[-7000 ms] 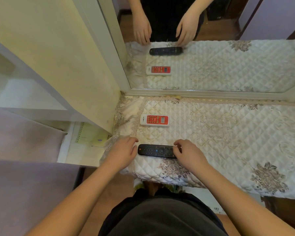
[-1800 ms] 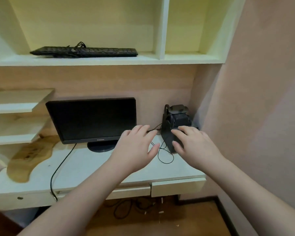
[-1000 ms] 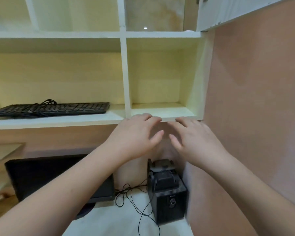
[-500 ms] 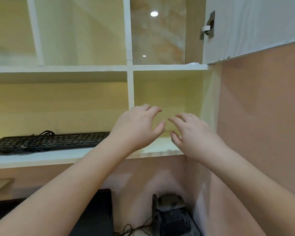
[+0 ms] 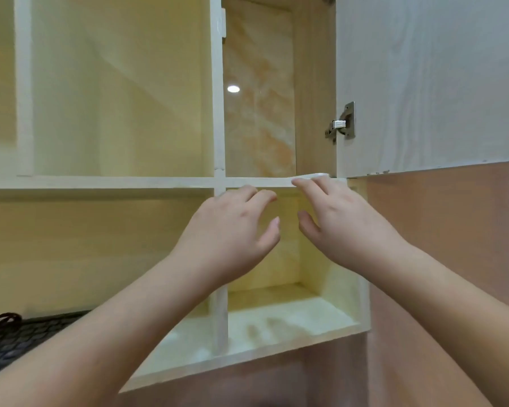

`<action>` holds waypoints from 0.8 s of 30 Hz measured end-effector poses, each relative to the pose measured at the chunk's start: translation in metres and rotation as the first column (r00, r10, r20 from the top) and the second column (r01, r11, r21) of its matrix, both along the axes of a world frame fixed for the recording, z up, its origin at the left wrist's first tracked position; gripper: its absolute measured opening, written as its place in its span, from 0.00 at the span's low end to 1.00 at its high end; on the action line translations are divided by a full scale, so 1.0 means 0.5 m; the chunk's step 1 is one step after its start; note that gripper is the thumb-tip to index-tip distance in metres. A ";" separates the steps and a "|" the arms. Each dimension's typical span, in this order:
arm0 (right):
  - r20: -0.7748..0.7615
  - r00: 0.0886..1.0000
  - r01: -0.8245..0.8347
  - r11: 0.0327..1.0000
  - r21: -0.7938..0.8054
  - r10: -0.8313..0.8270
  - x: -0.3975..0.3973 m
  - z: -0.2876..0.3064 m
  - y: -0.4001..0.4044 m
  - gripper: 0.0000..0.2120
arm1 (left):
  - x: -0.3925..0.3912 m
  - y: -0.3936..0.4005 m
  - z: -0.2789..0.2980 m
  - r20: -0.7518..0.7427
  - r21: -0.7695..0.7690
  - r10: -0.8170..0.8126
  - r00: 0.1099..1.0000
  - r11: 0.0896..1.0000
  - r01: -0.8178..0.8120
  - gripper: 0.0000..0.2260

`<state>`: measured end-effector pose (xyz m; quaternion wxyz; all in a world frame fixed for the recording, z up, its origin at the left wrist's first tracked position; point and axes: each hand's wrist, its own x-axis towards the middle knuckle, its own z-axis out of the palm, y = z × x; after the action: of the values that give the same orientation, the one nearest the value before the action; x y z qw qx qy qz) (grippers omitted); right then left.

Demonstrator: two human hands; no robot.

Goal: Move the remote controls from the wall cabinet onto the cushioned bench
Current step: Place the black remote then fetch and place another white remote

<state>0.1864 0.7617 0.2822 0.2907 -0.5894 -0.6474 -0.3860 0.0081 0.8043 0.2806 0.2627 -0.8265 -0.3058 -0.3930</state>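
From the head camera I see the pale yellow wooden wall cabinet (image 5: 218,182) – my right hand (image 5: 340,221) fingertips touch a thin white remote edge (image 5: 312,175) on its upper-right shelf; my left hand (image 5: 232,230) hovers just below, grip loose, empty.

**Room and fittings: wall shelving, upward view**

You face pale yellow open shelving (image 5: 106,182) with white edging, divided into compartments. One upper compartment has a marbled back panel (image 5: 257,113) reflecting a ceiling light. A grey wood-grain door (image 5: 429,83) hangs open on a metal hinge (image 5: 343,123). A pinkish wall (image 5: 453,218) stands right. A black keyboard (image 5: 15,336) lies lower left.
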 end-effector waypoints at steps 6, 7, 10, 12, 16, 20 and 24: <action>-0.040 0.999 -0.035 0.999 -0.028 0.034 0.035 0.082 0.018 0.20 | 0.027 0.014 0.068 -0.020 0.043 -0.016 1.000 0.999 0.017 0.22; -0.096 0.993 -0.077 0.995 -0.058 0.071 0.040 0.099 0.023 0.20 | 0.034 0.017 0.076 -0.030 0.043 -0.011 0.999 0.999 0.012 0.21; -0.188 0.973 -0.158 0.980 -0.118 0.134 0.055 0.146 0.050 0.20 | 0.054 0.023 0.099 -0.047 0.023 -0.026 0.999 0.999 0.027 0.20; -0.177 0.976 -0.151 0.978 -0.146 0.125 0.062 0.173 0.076 0.20 | 0.066 0.031 0.117 -0.073 -0.028 -0.028 0.997 0.999 0.026 0.20; -0.133 0.990 -0.076 0.967 -0.243 0.044 0.072 0.208 0.146 0.20 | 0.088 0.055 0.162 -0.112 -0.139 0.015 0.994 0.990 -0.030 0.21; -0.064 0.994 0.064 0.930 -0.363 -0.093 0.086 0.230 0.199 0.21 | 0.117 0.088 0.204 -0.101 -0.169 0.054 0.993 0.983 -0.071 0.21; -0.057 0.981 0.151 0.908 -0.392 -0.187 0.103 0.241 0.228 0.17 | 0.142 0.116 0.218 -0.137 -0.267 0.104 0.985 0.954 -0.137 0.25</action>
<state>0.2382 0.8758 0.4027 0.1646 -0.7063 -0.6428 -0.2468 0.0792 0.8625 0.3894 0.1871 -0.8570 -0.3908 -0.2789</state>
